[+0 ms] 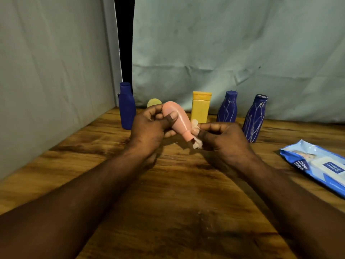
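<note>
A: Left grip (149, 128) has the pink bottle (179, 118), fingers and thumb curled round its fat end, held up over the counter (168, 193).

B: It's tilted, with the neck pointing down and right, straight at the right grip (222, 139).

A: That one pinches a crumpled wipe (197, 145), pressed against the bottle's neck.

B: Behind them, blue bottles (226, 109) and a yellow bottle (200, 109) stand along the back. The wipes pack (317, 167) lies flat, far right.

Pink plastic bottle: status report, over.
Left hand grips pink plastic bottle, neck tilted down. Right hand pinches crumpled white wipe at its neck. Yellow plastic bottle behind, clear of hands.
</note>
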